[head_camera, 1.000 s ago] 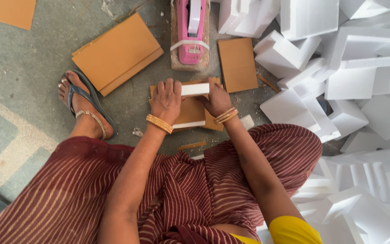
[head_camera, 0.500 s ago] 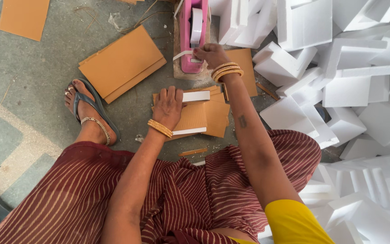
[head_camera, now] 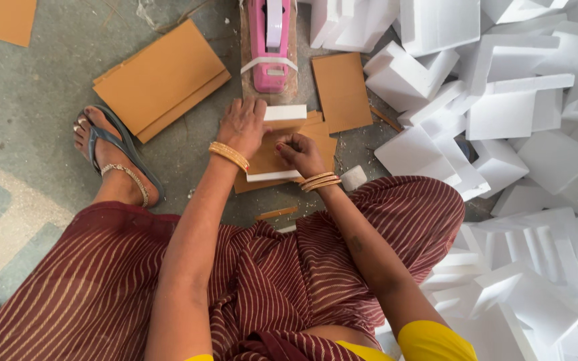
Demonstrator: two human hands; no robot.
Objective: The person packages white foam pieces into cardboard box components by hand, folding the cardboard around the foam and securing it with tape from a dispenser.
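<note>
Down on the floor (head_camera: 28, 100), seen from the head camera, the surface is grey-green concrete, scuffed and dusted with small white crumbs and slivers, with a paler band of flecked stone crossing the lower left corner. A person sits on it in a maroon striped skirt (head_camera: 102, 287), one foot in a dark sandal (head_camera: 112, 157) stretched out to the left.

The left hand (head_camera: 242, 124) lies flat, fingers spread, pressing on a brown cardboard piece (head_camera: 269, 150) that rests on the floor just in front of the knees; its fingertips touch a white foam strip (head_camera: 285, 112) lying along the far edge of that cardboard. The right hand (head_camera: 300, 152) is curled narrowly, fingertips pinched together on the same cardboard near its middle; what it pinches is too small to tell. Another white foam strip (head_camera: 272, 176) lies along the near edge of the cardboard.

Just beyond the cardboard stands a pink tape dispenser (head_camera: 270, 47) on a brown board, a strip of tape hanging across its front. A loose cardboard sheet (head_camera: 341, 90) lies to its right, a thicker stack of cardboard sheets (head_camera: 162, 77) to its left, and another sheet (head_camera: 1, 20) at the upper left corner. The whole right side of the floor is heaped with white foam blocks (head_camera: 503, 113), tumbled against each other.
</note>
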